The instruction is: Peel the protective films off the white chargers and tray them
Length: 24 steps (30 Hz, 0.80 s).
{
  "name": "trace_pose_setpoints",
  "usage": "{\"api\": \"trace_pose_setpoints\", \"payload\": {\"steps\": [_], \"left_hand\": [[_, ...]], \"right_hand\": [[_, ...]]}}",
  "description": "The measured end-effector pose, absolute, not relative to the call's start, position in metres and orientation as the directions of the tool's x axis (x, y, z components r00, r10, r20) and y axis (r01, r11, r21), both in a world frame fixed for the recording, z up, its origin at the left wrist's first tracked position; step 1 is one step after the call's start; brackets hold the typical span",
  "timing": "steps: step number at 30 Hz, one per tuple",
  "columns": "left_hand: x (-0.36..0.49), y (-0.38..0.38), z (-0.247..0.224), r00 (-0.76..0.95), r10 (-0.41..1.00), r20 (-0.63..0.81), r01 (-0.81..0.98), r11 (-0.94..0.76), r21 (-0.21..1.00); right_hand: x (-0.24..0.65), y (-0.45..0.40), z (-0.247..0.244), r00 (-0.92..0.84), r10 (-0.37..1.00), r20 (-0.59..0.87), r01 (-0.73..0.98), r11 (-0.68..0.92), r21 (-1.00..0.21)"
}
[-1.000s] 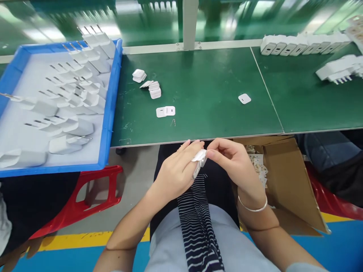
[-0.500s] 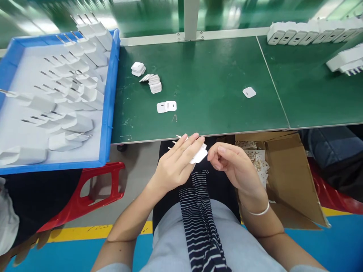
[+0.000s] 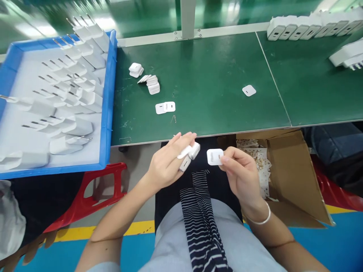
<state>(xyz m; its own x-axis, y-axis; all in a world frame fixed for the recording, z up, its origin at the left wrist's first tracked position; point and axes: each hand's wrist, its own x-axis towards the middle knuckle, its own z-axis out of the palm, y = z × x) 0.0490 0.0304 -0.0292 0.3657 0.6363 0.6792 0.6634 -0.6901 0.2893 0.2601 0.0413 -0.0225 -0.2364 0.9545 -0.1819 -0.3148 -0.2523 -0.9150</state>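
My left hand is closed around white plug chargers, with their port ends facing right just below the bench edge. Fingers cover most of the chargers, so I cannot tell exactly how many are there. Between thumb and fingers, my right hand pinches a flat white end cover with rounded corners, a small slot and faint print. A narrow gap separates this cover from the chargers. On the green bench lie two overlapping covers, a fanned stack of covers, a small pile and a single cover.
A blue tray of white chargers, pins sticking up, is at the left. More chargers line the back right. Below the bench, an open cardboard box holds white sheets. Red stools and parts of other people flank me.
The end cover now shows in my right fingers, held out flat, where none was visible before. My left hand has turned and shifted slightly left, bringing the chargers' port ends into view.
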Motion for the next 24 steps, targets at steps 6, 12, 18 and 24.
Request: {"api": "trace_pose_setpoints", "payload": {"steps": [6, 12, 18, 24], "left_hand": [[0.082, 0.029, -0.035, -0.057, 0.660, 0.749, 0.686, -0.519, 0.509], [0.096, 0.026, -0.035, -0.159, 0.641, 0.751, 0.685, -0.476, 0.551], [0.098, 0.022, -0.038, -0.171, 0.640, 0.749, 0.711, -0.446, 0.544], [0.099, 0.021, -0.037, -0.190, 0.633, 0.751, 0.724, -0.427, 0.542]], "right_hand": [[0.226, 0.023, -0.032, 0.044, 0.998, -0.051, -0.423, -0.028, -0.906], [0.211, 0.025, -0.029, 0.045, 0.999, -0.014, -0.471, 0.009, -0.882], [0.208, 0.025, -0.027, 0.037, 0.999, 0.003, -0.445, 0.019, -0.895], [0.209, 0.023, -0.026, 0.013, 1.000, -0.015, -0.383, -0.009, -0.924]]}}
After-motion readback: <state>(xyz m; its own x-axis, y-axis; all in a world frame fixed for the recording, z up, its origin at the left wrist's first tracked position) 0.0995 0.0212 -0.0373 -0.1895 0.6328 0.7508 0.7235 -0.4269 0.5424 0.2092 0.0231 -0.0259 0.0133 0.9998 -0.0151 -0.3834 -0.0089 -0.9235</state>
